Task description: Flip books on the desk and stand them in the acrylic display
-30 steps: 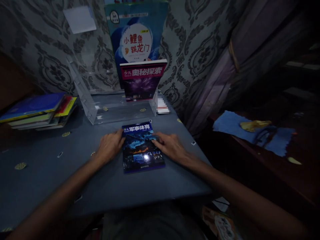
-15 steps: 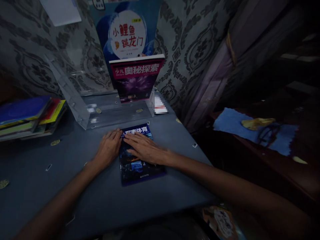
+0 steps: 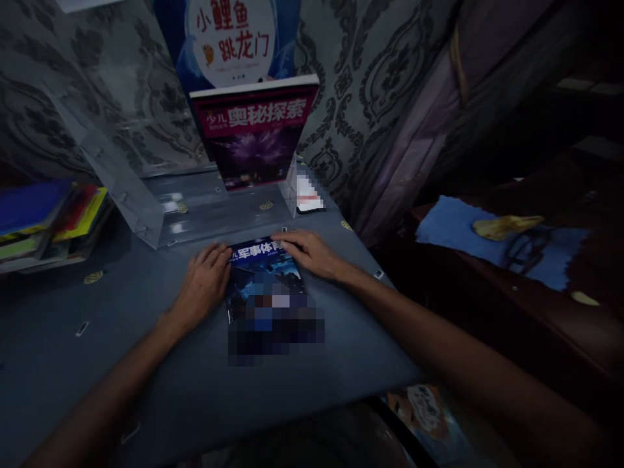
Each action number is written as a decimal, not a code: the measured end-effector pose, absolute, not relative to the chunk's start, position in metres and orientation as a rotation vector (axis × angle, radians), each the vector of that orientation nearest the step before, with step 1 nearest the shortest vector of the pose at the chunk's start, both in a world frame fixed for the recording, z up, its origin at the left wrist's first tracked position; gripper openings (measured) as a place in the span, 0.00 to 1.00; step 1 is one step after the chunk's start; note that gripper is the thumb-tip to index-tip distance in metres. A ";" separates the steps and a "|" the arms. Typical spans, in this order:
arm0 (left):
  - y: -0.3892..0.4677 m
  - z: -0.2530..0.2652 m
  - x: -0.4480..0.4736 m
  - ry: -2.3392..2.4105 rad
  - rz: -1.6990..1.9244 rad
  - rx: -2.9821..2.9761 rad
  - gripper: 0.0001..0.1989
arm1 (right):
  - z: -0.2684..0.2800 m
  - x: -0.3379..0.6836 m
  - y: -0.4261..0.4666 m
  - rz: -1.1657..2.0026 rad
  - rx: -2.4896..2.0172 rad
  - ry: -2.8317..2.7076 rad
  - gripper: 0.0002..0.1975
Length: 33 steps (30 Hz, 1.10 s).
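Note:
A dark blue magazine (image 3: 244, 286) with white Chinese lettering along its top lies flat on the table; its lower part is blurred out by pixel blocks. My left hand (image 3: 207, 276) rests at the upper left side of the magazine, fingers laid out and their tips against its edge. At the upper right corner lies my right hand (image 3: 314, 253), fingers stretched over the top edge and covering the end of the title. Neither hand lifts the magazine. Beyond it stands a clear acrylic book stand (image 3: 146, 211) bearing an upright purple-and-red magazine (image 3: 253, 146).
Behind the purple magazine stands a blue picture book (image 3: 231, 39). Several stacked books (image 3: 36, 208) lie at the left of the grey-blue table (image 3: 195, 396). A partly pixelated white item (image 3: 308, 195) sits beside the stand. To the right, a blue cloth (image 3: 453, 224) lies on a dark red surface.
My right hand has slid from across the cover to the magazine's upper right corner, uncovering more of the title. My left hand stays along the left side. The view has shifted slightly.

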State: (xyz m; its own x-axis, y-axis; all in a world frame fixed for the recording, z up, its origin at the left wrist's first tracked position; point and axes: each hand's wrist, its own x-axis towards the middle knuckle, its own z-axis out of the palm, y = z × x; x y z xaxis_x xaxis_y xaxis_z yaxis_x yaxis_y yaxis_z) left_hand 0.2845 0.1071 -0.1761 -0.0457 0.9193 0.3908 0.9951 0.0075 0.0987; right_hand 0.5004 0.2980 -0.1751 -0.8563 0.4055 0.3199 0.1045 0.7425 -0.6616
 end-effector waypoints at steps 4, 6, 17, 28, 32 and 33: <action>0.119 -0.172 0.287 -2.053 -0.464 -2.110 0.20 | -0.173 0.501 0.302 1.094 -0.419 -2.392 0.18; 0.128 -0.169 0.291 -2.031 -0.471 -2.219 0.21 | -0.173 0.501 0.303 1.132 -0.421 -2.377 0.18; 0.140 -0.151 0.343 -1.788 -0.419 -2.749 0.22 | -0.181 0.499 0.306 1.129 -0.388 -2.351 0.19; 0.105 -0.143 0.372 -1.463 -0.405 -3.032 0.21 | -0.173 0.503 0.300 1.044 -0.399 -2.413 0.19; 0.105 -0.145 0.372 -1.437 -0.404 -3.007 0.21 | -0.174 0.503 0.297 0.942 -0.388 -2.466 0.19; 0.105 -0.145 0.372 -1.432 -0.400 -2.999 0.21 | -0.175 0.502 0.296 0.897 -0.384 -2.489 0.19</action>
